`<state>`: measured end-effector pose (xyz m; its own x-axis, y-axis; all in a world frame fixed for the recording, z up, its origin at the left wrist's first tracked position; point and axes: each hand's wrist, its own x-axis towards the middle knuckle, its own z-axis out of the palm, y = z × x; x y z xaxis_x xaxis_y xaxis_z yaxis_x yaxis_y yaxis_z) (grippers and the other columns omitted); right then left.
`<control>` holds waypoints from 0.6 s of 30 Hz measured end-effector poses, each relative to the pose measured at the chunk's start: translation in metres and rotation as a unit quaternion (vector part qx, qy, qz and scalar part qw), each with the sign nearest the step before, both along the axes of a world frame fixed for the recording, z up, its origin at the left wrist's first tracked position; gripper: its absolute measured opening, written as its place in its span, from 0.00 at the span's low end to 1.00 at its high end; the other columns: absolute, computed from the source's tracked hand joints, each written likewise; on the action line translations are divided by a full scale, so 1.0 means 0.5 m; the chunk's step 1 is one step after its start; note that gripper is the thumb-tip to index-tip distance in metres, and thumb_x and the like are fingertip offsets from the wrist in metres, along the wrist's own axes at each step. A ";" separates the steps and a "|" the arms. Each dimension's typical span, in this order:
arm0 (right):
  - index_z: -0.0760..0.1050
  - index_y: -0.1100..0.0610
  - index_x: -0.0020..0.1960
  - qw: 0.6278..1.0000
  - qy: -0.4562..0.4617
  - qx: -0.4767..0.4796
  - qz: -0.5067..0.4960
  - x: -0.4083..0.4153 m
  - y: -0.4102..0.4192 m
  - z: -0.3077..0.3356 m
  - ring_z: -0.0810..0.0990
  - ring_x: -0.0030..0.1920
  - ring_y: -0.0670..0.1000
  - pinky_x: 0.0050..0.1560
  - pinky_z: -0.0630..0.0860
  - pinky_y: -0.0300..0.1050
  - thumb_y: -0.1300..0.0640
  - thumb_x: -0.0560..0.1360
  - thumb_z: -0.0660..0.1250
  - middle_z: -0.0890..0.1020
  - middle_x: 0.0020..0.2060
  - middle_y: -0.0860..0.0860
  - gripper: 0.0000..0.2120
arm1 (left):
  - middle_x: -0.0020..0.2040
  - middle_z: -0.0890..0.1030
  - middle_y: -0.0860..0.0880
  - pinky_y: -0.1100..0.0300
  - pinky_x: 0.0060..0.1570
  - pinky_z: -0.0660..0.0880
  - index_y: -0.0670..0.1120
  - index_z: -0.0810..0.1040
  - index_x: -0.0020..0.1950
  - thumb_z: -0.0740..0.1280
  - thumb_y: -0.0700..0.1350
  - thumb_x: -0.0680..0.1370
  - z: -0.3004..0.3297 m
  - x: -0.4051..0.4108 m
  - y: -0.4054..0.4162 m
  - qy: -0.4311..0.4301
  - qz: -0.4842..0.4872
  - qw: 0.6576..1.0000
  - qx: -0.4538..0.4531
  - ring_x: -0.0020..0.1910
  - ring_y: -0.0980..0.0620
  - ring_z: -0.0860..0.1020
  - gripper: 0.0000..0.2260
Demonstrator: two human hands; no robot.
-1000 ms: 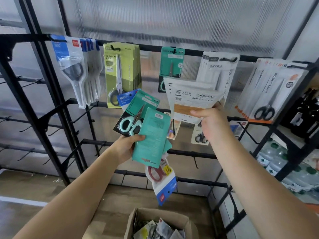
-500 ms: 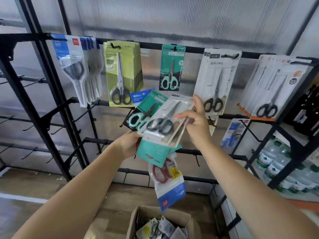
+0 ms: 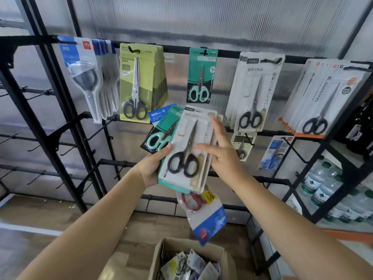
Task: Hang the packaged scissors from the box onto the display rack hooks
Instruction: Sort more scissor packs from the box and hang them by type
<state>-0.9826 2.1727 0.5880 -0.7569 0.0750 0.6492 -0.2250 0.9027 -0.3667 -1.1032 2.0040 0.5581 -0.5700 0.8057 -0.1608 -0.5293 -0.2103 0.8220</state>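
My left hand (image 3: pixel 150 168) grips a fanned stack of packaged scissors in front of the rack. A white pack with black-handled scissors (image 3: pixel 186 152) lies on top. Teal packs with mint-handled scissors (image 3: pixel 161 136) sit under it, and a clear pack with red scissors (image 3: pixel 203 211) hangs below. My right hand (image 3: pixel 224 154) rests on the white pack's right side, fingers straight and thumb across its front. The black rack's top rail (image 3: pixel 175 50) carries hooks with blue-white (image 3: pixel 84 75), green (image 3: pixel 139 83), teal (image 3: pixel 200 75) and white packs (image 3: pixel 256 91). The cardboard box (image 3: pixel 161 257) stands below with more packs.
More white packs (image 3: pixel 327 98) hang at the far right, with a small pack (image 3: pixel 242 146) and a blue-handled pack (image 3: pixel 272 156) on the lower rail. Bare hooks (image 3: pixel 38 96) line the left section. Water bottles (image 3: pixel 327 190) sit on the right shelf. The floor is wood.
My right hand brought the white packs down from the rack and laid them face up on the stack in my left hand. Its fingers have since straightened over the top pack.
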 end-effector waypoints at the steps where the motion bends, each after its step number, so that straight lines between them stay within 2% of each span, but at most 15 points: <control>1: 0.83 0.57 0.52 1.000 0.005 0.020 -0.023 -0.003 0.002 0.001 0.56 0.73 0.66 0.73 0.55 0.54 0.70 0.71 0.68 0.57 0.72 0.59 0.14 | 0.50 0.84 0.42 0.53 0.39 0.81 0.43 0.78 0.58 0.67 0.49 0.70 0.002 0.003 0.004 0.003 0.017 1.000 0.000 0.45 0.46 0.84 0.18; 2: 0.81 0.56 0.55 0.999 0.002 0.020 -0.037 -0.007 0.003 0.003 0.57 0.73 0.63 0.72 0.57 0.55 0.72 0.71 0.67 0.58 0.72 0.58 0.17 | 0.51 0.84 0.43 0.52 0.39 0.81 0.43 0.77 0.59 0.68 0.48 0.70 0.003 0.003 0.009 0.007 0.037 0.999 -0.006 0.45 0.46 0.83 0.19; 3: 0.79 0.56 0.59 0.999 -0.015 -0.004 -0.039 -0.009 0.003 0.007 0.57 0.73 0.58 0.73 0.58 0.48 0.75 0.71 0.65 0.58 0.72 0.55 0.22 | 0.51 0.84 0.43 0.52 0.39 0.81 0.43 0.77 0.60 0.69 0.47 0.70 0.004 0.003 0.014 0.012 0.059 0.998 -0.012 0.45 0.47 0.83 0.19; 4: 0.76 0.55 0.62 0.997 -0.046 -0.047 -0.029 -0.010 0.003 0.012 0.56 0.71 0.52 0.71 0.59 0.37 0.78 0.70 0.62 0.58 0.70 0.50 0.27 | 0.50 0.84 0.44 0.52 0.39 0.81 0.43 0.77 0.59 0.69 0.46 0.71 0.003 0.002 0.017 0.016 0.076 0.997 -0.015 0.44 0.47 0.84 0.17; 6: 0.72 0.55 0.66 0.979 -0.126 -0.157 0.000 -0.012 0.002 0.019 0.56 0.68 0.45 0.58 0.58 0.17 0.81 0.70 0.56 0.59 0.67 0.44 0.32 | 0.47 0.85 0.45 0.53 0.37 0.81 0.44 0.78 0.57 0.67 0.43 0.75 -0.001 -0.001 0.019 0.019 0.094 0.995 -0.013 0.42 0.48 0.84 0.12; 7: 0.71 0.54 0.66 0.964 -0.152 -0.218 0.012 -0.014 0.003 0.021 0.56 0.67 0.42 0.53 0.57 0.14 0.80 0.71 0.55 0.60 0.67 0.43 0.31 | 0.46 0.85 0.45 0.53 0.36 0.81 0.44 0.78 0.57 0.66 0.43 0.76 -0.004 -0.002 0.019 0.019 0.097 0.995 -0.013 0.42 0.48 0.84 0.10; 9: 0.71 0.51 0.67 0.922 -0.161 -0.349 0.036 -0.016 0.001 0.020 0.58 0.69 0.39 0.54 0.62 0.18 0.74 0.74 0.56 0.62 0.71 0.44 0.28 | 0.46 0.85 0.46 0.53 0.36 0.80 0.44 0.78 0.56 0.66 0.42 0.76 -0.007 -0.002 0.017 0.021 0.095 0.995 -0.009 0.42 0.48 0.84 0.09; 11: 0.64 0.48 0.72 0.883 -0.143 -0.445 0.041 -0.021 -0.010 0.013 0.67 0.68 0.41 0.60 0.67 0.30 0.63 0.76 0.61 0.67 0.71 0.44 0.27 | 0.46 0.85 0.45 0.54 0.36 0.80 0.43 0.78 0.56 0.67 0.41 0.75 -0.008 0.004 0.021 0.016 0.098 0.995 -0.001 0.42 0.48 0.84 0.10; 13: 0.65 0.50 0.71 0.872 -0.094 -0.479 -0.001 -0.028 -0.031 -0.003 0.75 0.61 0.44 0.63 0.72 0.43 0.54 0.73 0.70 0.75 0.64 0.45 0.28 | 0.47 0.85 0.45 0.53 0.36 0.80 0.42 0.78 0.57 0.69 0.42 0.71 -0.004 0.015 0.029 0.013 0.104 0.994 0.005 0.43 0.47 0.84 0.15; 14: 0.69 0.52 0.66 0.873 -0.059 -0.482 -0.046 -0.032 -0.040 -0.012 0.76 0.59 0.47 0.62 0.74 0.46 0.54 0.70 0.73 0.75 0.61 0.46 0.27 | 0.47 0.85 0.44 0.53 0.36 0.80 0.42 0.78 0.57 0.70 0.42 0.69 -0.003 0.020 0.034 0.016 0.106 0.994 0.008 0.44 0.47 0.84 0.17; 16: 0.72 0.53 0.58 0.863 0.017 -0.490 -0.121 -0.038 -0.053 -0.024 0.76 0.58 0.50 0.60 0.74 0.46 0.57 0.68 0.76 0.73 0.57 0.48 0.22 | 0.49 0.85 0.44 0.52 0.37 0.80 0.43 0.78 0.56 0.71 0.44 0.68 -0.002 0.027 0.042 0.020 0.102 0.994 0.017 0.45 0.46 0.84 0.17; 18: 0.75 0.58 0.56 0.841 0.059 -0.524 -0.119 -0.040 -0.056 -0.028 0.79 0.53 0.49 0.53 0.77 0.40 0.62 0.69 0.74 0.78 0.53 0.51 0.18 | 0.49 0.85 0.45 0.52 0.37 0.80 0.45 0.79 0.55 0.71 0.45 0.68 -0.006 0.032 0.045 0.013 0.103 0.994 0.025 0.46 0.46 0.84 0.16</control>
<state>-1.0025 2.1448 0.5740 -0.5748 0.7930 0.2017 -0.1749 0.1218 -0.9770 -1.0873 2.0264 0.5553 -0.7276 0.6778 -0.1063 -0.4497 -0.3541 0.8200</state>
